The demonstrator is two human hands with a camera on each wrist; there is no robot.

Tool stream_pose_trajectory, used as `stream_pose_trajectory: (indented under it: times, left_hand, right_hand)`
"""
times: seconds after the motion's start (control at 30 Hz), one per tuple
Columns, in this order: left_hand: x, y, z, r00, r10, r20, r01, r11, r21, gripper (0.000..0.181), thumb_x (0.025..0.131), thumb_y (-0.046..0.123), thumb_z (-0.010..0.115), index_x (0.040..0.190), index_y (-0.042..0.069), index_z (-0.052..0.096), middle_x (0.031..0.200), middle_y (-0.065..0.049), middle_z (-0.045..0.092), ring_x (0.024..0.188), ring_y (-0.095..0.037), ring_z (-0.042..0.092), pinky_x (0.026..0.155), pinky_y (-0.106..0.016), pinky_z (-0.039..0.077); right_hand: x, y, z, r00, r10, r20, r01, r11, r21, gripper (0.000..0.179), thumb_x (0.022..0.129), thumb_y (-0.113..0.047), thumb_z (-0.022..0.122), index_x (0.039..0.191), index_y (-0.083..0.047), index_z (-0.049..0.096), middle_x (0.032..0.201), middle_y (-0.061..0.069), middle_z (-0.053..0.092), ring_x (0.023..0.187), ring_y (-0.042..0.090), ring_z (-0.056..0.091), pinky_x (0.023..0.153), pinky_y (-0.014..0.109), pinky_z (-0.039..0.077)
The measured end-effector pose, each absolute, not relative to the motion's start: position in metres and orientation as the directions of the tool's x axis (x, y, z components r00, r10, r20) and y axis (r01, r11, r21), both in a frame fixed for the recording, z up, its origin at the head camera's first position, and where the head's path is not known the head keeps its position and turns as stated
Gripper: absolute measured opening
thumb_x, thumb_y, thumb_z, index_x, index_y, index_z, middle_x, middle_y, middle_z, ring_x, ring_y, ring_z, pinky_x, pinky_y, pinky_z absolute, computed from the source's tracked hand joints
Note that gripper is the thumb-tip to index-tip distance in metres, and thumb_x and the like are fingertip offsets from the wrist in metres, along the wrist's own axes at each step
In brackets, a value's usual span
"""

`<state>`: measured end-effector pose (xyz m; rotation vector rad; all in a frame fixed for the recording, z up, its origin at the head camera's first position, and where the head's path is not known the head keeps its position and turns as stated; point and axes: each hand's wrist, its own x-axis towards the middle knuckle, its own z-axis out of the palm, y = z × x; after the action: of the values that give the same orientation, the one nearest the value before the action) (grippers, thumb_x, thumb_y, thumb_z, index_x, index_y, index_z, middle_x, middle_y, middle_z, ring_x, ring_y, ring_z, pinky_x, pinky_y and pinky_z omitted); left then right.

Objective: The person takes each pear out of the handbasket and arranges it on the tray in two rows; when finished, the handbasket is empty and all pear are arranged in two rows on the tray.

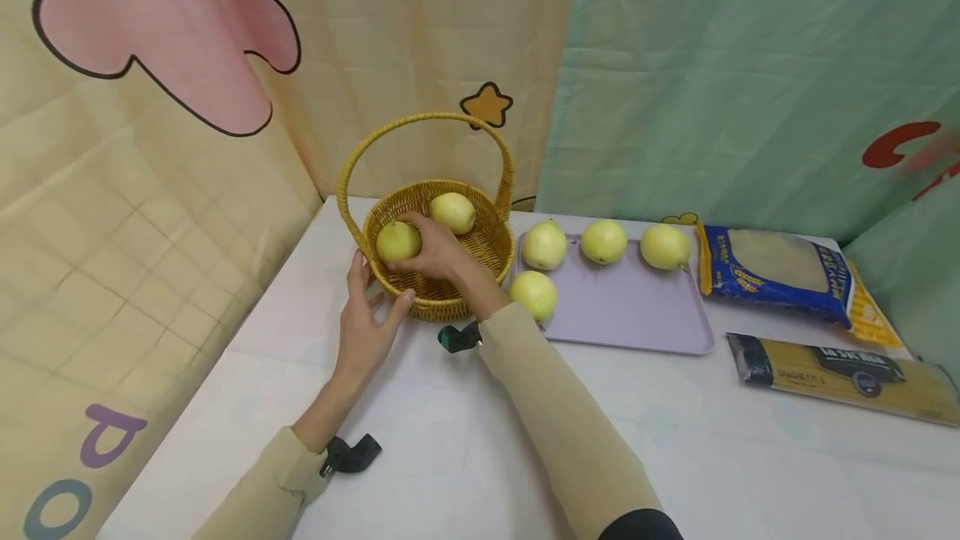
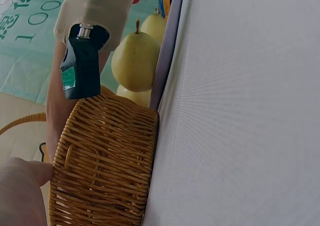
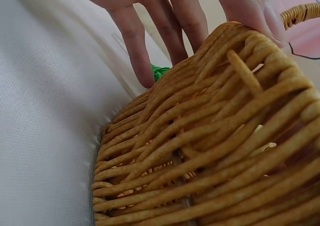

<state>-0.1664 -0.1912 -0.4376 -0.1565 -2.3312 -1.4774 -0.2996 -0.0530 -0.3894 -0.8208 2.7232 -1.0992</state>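
In the head view, my right hand (image 1: 438, 248) reaches into a round wicker basket (image 1: 427, 308) and grips a yellow-green pear (image 1: 397, 242) at its left side, fingers over the top and thumb below. A second pear (image 1: 453, 212) lies in the basket near the back. My left hand (image 1: 365, 327) rests against the basket's front left, outside it. In the right wrist view the left hand's fingers (image 3: 131, 40) extend fairly straight along the outer wall, with the thumb touching the rim. The basket's tall handle (image 1: 427, 117) stands upright.
Right of the basket, a lilac tray (image 1: 622, 315) bears several pears (image 1: 603, 241); one pear (image 1: 533, 296) sits at its front left corner. Farther right lie a blue bag (image 1: 780, 273), a yellow packet (image 1: 873, 315) and a spaghetti pack (image 1: 847, 377). Curtains stand behind the white table (image 1: 450, 457).
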Motion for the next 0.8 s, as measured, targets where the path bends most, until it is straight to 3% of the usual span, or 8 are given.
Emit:
stream_pose_trajectory:
  times: [0.33, 0.8]
  left_hand:
    - [-0.1682, -0.1904, -0.4390, -0.925, -0.107, 0.364, 0.285, 0.439, 0.852, 0.098, 0.102, 0.030, 0.071, 0.171, 0.018, 0.002, 0.172, -0.018, 0.026, 0.155, -0.034, 0.037, 0.118, -0.056, 0.047]
    - [-0.1699, -0.1917, -0.4411, -0.933, -0.115, 0.341, 0.261, 0.435, 0.862, 0.099, 0.102, 0.030, 0.071, 0.171, 0.018, 0.002, 0.174, -0.013, 0.022, 0.156, -0.031, 0.035, 0.118, -0.054, 0.047]
  right_hand:
    - [-0.2989, -0.0520, -0.3874, -0.859, -0.508, 0.055, -0.413, 0.627, -0.660, 0.081, 0.085, -0.029, 0.091, 0.153, -0.015, 0.049, 0.151, 0.009, 0.058, 0.139, 0.032, 0.053, 0.117, 0.045, 0.047]
    - [-0.2968, -0.0490, -0.3859, -0.864, -0.487, 0.131, -0.442, 0.606, -0.662, 0.078, 0.081, -0.027, 0.093, 0.148, -0.015, 0.055, 0.142, 0.006, 0.064, 0.130, 0.027, 0.059, 0.111, 0.039, 0.050]
